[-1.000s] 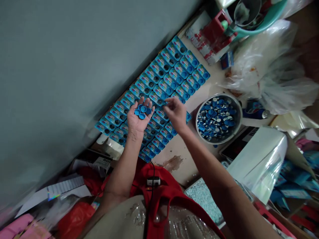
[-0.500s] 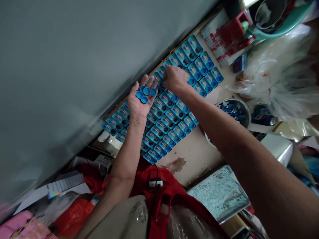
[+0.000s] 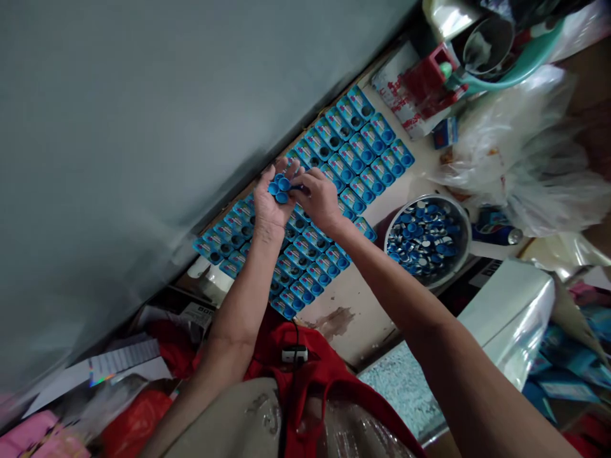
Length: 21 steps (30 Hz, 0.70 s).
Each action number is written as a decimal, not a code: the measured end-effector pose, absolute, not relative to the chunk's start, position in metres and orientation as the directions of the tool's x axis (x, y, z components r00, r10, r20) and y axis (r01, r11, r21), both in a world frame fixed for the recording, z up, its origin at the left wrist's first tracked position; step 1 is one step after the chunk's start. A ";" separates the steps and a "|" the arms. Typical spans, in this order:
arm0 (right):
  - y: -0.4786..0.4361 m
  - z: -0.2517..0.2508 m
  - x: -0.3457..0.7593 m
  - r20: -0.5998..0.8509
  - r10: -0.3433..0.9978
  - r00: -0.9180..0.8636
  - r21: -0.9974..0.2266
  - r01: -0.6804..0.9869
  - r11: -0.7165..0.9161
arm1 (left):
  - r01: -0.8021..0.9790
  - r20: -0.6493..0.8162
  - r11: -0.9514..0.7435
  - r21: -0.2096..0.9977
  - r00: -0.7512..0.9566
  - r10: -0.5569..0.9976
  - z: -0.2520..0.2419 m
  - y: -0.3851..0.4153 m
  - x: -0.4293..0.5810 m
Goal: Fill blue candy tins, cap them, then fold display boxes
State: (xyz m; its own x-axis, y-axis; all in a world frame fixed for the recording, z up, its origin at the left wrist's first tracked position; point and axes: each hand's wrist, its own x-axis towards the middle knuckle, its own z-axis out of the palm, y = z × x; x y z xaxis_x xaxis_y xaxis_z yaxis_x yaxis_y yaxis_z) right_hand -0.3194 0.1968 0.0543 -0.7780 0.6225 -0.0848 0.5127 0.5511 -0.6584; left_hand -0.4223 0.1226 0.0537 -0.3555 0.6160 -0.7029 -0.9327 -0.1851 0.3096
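My left hand lies palm up above the table, with several small round blue caps resting on its palm and fingers. Thumb and fingertips of my right hand pinch together beside them, on what appears to be one blue cap, partly hidden. Beneath both hands spread rows of blue rectangular trays, each with a printed part and a round spot at one end. Toward the wall many of these spots look dark; in the rows nearer me many look blue. My hands and forearms cover some trays.
A metal bowl of blue and silvery caps stands right of the trays. Beyond lie a can, clear plastic bags, a red container and a teal basin. The grey wall borders the far-left side.
My right hand has come back from the trays to my left palm and now pinches at the caps there. The metal bowl shows more fully.
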 end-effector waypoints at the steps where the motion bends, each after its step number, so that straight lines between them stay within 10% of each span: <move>1: 0.199 0.053 -0.318 -0.092 0.648 -0.756 -0.667 0.530 0.524 | -0.939 -0.710 -0.174 0.295 -0.338 0.618 0.053 0.126 -0.420; 21: 0.299 0.043 -0.359 -0.212 0.687 -0.695 -0.428 0.698 0.575 | -0.956 -0.716 -0.032 0.290 -0.239 0.656 0.053 0.129 -0.447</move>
State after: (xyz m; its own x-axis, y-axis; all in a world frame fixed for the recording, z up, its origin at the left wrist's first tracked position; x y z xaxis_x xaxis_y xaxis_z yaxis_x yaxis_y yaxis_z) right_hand -0.3588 0.2989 0.0430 -0.6955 0.6867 -0.2117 0.6977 0.5748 -0.4275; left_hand -0.4470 0.1293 0.0534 -0.2394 0.6560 -0.7158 -0.9564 -0.0323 0.2903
